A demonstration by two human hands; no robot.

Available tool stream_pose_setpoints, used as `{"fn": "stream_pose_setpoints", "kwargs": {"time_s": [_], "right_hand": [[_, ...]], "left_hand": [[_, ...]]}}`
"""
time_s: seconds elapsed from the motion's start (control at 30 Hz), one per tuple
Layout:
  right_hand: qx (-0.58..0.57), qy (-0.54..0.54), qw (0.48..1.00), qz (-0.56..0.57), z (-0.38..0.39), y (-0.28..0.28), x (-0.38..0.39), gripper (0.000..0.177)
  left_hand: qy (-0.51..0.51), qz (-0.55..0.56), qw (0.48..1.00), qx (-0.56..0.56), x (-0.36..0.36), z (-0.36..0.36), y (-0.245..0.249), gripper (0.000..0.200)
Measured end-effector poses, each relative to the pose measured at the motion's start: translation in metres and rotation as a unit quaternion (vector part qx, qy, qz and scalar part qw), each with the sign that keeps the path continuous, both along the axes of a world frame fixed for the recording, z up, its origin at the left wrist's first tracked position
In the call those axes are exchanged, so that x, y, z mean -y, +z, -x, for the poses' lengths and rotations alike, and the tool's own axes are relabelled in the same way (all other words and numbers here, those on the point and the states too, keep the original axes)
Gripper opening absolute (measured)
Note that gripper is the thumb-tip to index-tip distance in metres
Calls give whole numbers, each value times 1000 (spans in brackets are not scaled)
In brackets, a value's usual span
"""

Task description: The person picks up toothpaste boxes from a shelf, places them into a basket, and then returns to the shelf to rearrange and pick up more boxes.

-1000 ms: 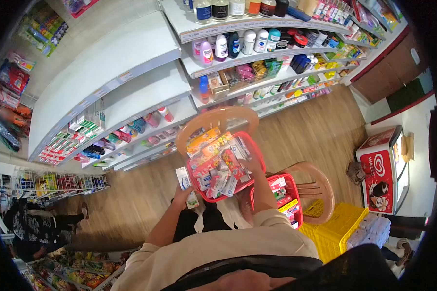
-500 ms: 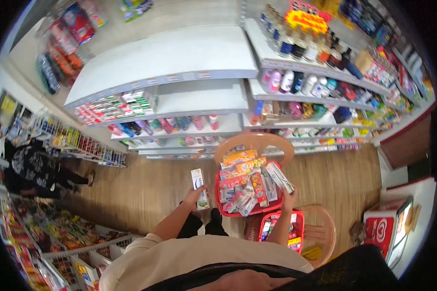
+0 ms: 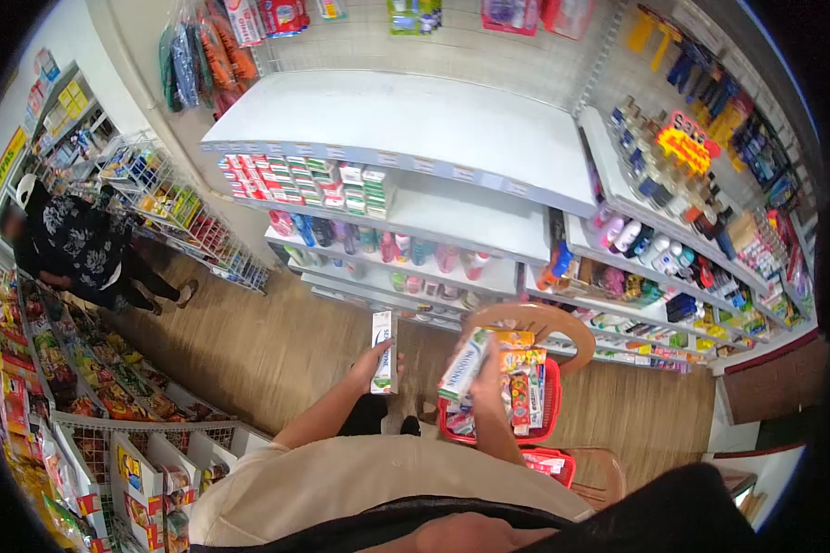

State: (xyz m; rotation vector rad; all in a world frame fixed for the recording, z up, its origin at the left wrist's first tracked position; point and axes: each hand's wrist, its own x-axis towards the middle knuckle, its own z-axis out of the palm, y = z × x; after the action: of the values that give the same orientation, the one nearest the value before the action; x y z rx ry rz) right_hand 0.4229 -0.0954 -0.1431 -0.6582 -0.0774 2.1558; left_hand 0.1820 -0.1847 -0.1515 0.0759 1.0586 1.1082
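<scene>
My left hand (image 3: 371, 364) holds an upright white and green toothpaste box (image 3: 382, 352) out in front of me. My right hand (image 3: 484, 368) grips a second white toothpaste box (image 3: 464, 363), tilted, just above the left edge of a red basket (image 3: 551, 394). The basket is full of boxed toothpastes and rests on a tan plastic chair (image 3: 527, 319). Ahead stands a white shelf unit (image 3: 406, 129) with rows of red, white and green toothpaste boxes (image 3: 304, 182) on its second level.
A second red basket (image 3: 551, 464) sits on another tan chair (image 3: 609, 470) to my lower right. Bottles fill the shelves on the right (image 3: 673, 230). A person in a dark patterned top (image 3: 69, 249) stands at far left beside wire racks (image 3: 184, 221). Snack displays (image 3: 92, 396) line my left side.
My view has swung left and up toward the toothpaste shelf. My right hand has lifted a box out of the red basket; my left hand still holds its box, now raised higher.
</scene>
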Motion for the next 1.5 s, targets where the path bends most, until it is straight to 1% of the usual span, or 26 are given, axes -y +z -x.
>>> {"fn": "stream_pose_setpoints", "kwargs": {"time_s": [0.03, 0.07, 0.1, 0.17, 0.23, 0.3, 0.37, 0.43, 0.5, 0.57, 0.63, 0.67, 0.7, 0.77, 0.8, 0.87, 0.9, 0.97, 1.0, 1.1, 1.17, 1.27, 1.3, 1.37, 1.43, 1.5], "right_hand": [[-7, 38, 999, 13, 28, 5, -3, 42], [-68, 61, 994, 54, 52, 10, -5, 37], [-85, 84, 993, 7, 72, 14, -11, 37], [-143, 72, 987, 15, 112, 64, -17, 40], [-17, 49, 998, 21, 149, 109, -34, 43], [-11, 74, 997, -7, 168, 110, -56, 43], [-2, 147, 989, -18, 183, 94, -76, 42], [1, 135, 991, -12, 197, 85, -83, 41], [70, 68, 992, -84, 205, 78, -83, 43], [0, 91, 996, -6, 201, 71, -93, 39], [45, 79, 995, -27, 205, 104, -87, 36], [53, 20, 997, -46, 211, 104, -86, 40], [43, -11, 999, 17, 214, 120, -85, 43], [24, -24, 999, -27, 215, 146, -83, 38], [26, -22, 999, -29, 212, 141, -92, 38], [60, -39, 991, -114, 204, 126, -113, 39], [61, -38, 991, -114, 206, 129, -121, 39], [154, -110, 966, -176, 213, 144, -143, 41], [191, -121, 955, -193, 221, 162, -146, 36], [243, -142, 939, -197, 235, 166, -165, 31], [245, -115, 939, -210, 240, 165, -172, 28], [180, -69, 961, -197, 247, 153, -182, 34], [179, -66, 961, -198, 247, 162, -175, 34], [106, 19, 979, -175, 250, 199, -151, 41], [122, 24, 973, -197, 255, 202, -145, 47], [198, 3, 956, -218, 255, 191, -145, 50]], "left_hand": [[3, -2, 1000, 8, 2, 13, -5, 35], [19, 7, 1000, -15, 3, 27, -11, 35], [20, 8, 1000, -13, 3, 43, -11, 35], [23, 9, 999, -29, 8, 73, -3, 34], [11, 15, 999, -43, 1, 103, 9, 31], [38, -2, 995, -89, -7, 129, 29, 30], [21, -11, 995, -95, -18, 157, 32, 30], [10, -10, 996, -87, -31, 181, 31, 28], [-2, 1, 998, -64, -45, 203, 27, 29], [-7, 16, 999, -36, -53, 217, 24, 30], [-41, -122, 989, -75, -61, 222, 44, 46], [-52, -119, 990, -59, -64, 226, 55, 60], [-51, -123, 989, -60, -67, 227, 61, 60], [-64, -153, 982, -87, -71, 228, 73, 62], [-84, -132, 985, -73, -72, 229, 88, 69], [-84, -136, 985, -62, -74, 230, 90, 69], [-85, -140, 985, -53, -75, 230, 91, 69], [-94, -132, 985, -63, -78, 232, 87, 70], [-103, -125, 984, -73, -80, 232, 86, 70], [-76, -125, 987, -69, -84, 231, 85, 69], [-71, -126, 987, -65, -85, 232, 86, 69], [-57, -121, 989, -59, -85, 229, 92, 67], [-47, -118, 990, -60, -85, 229, 94, 66], [-46, -111, 991, -57, -84, 231, 94, 65], [-46, -105, 992, -54, -83, 230, 99, 63], [-38, -81, 993, -76, -80, 228, 105, 61]]}}
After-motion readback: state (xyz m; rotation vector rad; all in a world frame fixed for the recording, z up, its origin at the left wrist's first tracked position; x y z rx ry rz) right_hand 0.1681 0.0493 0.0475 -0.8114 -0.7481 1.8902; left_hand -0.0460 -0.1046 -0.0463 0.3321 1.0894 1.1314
